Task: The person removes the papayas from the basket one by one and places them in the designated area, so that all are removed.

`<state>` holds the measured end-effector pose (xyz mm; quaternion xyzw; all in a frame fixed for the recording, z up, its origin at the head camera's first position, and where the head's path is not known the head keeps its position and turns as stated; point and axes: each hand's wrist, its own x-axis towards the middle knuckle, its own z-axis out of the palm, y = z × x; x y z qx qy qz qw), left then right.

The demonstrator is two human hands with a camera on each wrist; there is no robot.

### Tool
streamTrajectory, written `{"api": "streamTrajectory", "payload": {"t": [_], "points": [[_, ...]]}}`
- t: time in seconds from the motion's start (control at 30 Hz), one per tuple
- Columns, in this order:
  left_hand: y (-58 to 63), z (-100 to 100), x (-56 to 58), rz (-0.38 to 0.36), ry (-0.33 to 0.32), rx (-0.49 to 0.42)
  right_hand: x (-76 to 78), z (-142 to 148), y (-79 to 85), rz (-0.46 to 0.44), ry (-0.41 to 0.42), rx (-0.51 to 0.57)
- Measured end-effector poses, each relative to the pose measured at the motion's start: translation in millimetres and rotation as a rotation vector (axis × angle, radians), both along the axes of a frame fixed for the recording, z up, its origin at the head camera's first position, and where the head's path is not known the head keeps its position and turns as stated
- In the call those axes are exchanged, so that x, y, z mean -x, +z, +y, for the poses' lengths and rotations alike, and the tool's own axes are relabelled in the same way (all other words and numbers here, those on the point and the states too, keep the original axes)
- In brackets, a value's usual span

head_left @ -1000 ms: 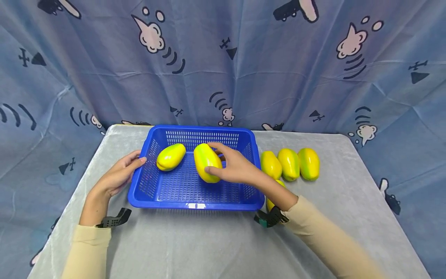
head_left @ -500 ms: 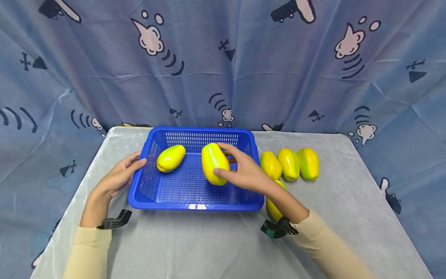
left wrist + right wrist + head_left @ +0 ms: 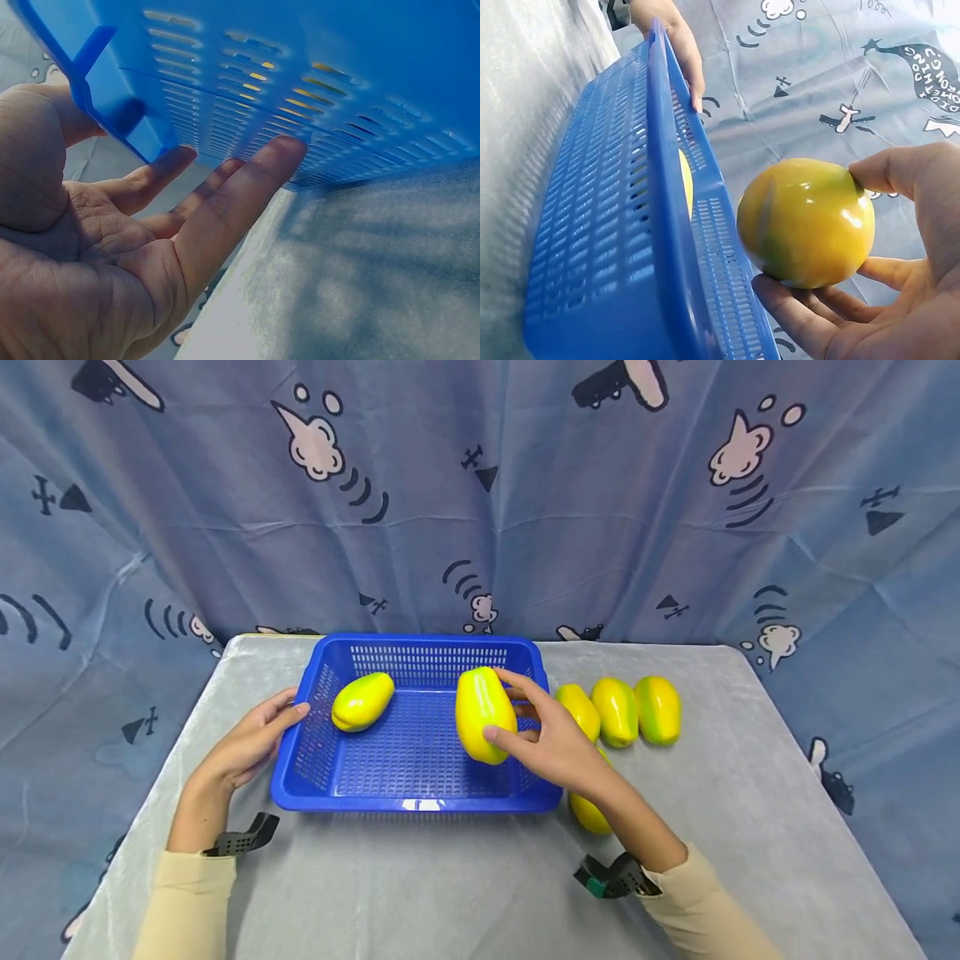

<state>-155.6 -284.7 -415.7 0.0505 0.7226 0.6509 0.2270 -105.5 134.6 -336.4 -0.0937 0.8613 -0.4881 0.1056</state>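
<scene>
In the head view my right hand holds a yellow-green papaya above the right half of a blue plastic basket. Thumb and fingers press on opposite sides of the papaya, as the right wrist view shows. My left hand grips the basket's left rim, thumb over the top. From the left wrist camera, its fingers lie along the outside of the slotted wall. Another papaya lies inside the basket at the left.
Right of the basket, papayas lie in a row on a grey cloth-covered table. One more papaya sits nearer, partly behind my right forearm. A blue patterned curtain hangs behind the table.
My right hand has moved to the right and slightly nearer with the papaya in its grasp, still over the basket. My left hand keeps its place on the rim.
</scene>
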Motion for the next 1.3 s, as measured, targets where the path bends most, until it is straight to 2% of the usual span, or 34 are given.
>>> {"api": "streamTrajectory", "payload": {"t": [0.33, 0.57, 0.73, 1.03, 1.3], "points": [[0.4, -2, 1.2, 0.006, -0.007, 0.014, -9.5, 24, -3.5, 0.011, -0.051, 0.032], [0.5, 0, 3.0, -0.001, -0.005, 0.008, -17.3, 42, -8.2, 0.025, -0.073, 0.098], [0.7, -1, 1.7, 0.002, -0.002, 0.024, -19.9, 55, -12.8, 0.032, -0.103, 0.075], [-0.7, -2, 1.1, 0.007, -0.003, 0.023, -27.1, 83, -6.4, 0.043, -0.186, 0.048], [-0.5, -4, 1.0, 0.004, -0.008, 0.016, -35.7, 95, -9.8, 0.057, -0.218, 0.005]]}}
